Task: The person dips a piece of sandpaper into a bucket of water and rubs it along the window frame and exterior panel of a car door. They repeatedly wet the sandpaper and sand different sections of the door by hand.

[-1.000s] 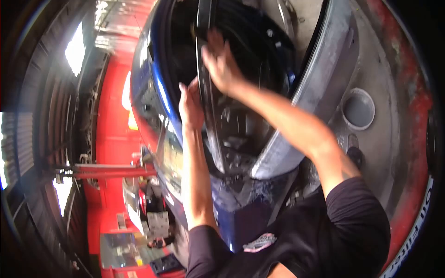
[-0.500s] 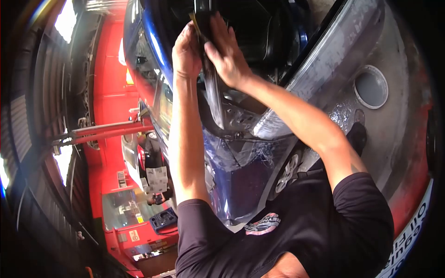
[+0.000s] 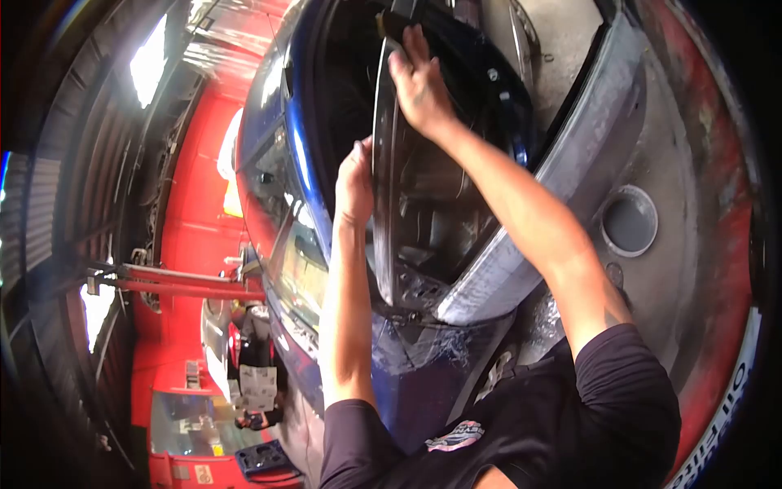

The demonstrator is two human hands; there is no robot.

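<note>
A dark car door window frame point(image 3: 384, 179) stands upright in front of me, seen nearly edge-on, with a pale strip along its side. My left hand point(image 3: 354, 183) is at the frame's left side about midway up. Its fingers curl against the edge and are partly hidden. Higher up, my right hand point(image 3: 422, 90) lies against the right side of the frame, fingers stretched and the thumb apart. A small yellowish-brown piece point(image 3: 380, 24) shows at the frame's top; I cannot tell what it is. Below, the door panel point(image 3: 554, 204) is covered in patchy grey.
The blue car body point(image 3: 415, 383) has a scuffed patch near the door's corner. A round tub of grey liquid point(image 3: 630, 220) stands on the wet floor to the right. A red lift arm point(image 3: 187, 281) and another person point(image 3: 257, 420) are at the left.
My left hand has slid down the frame, away from my right hand, which stays near the top. The view has shifted, so the car and tub appear lower.
</note>
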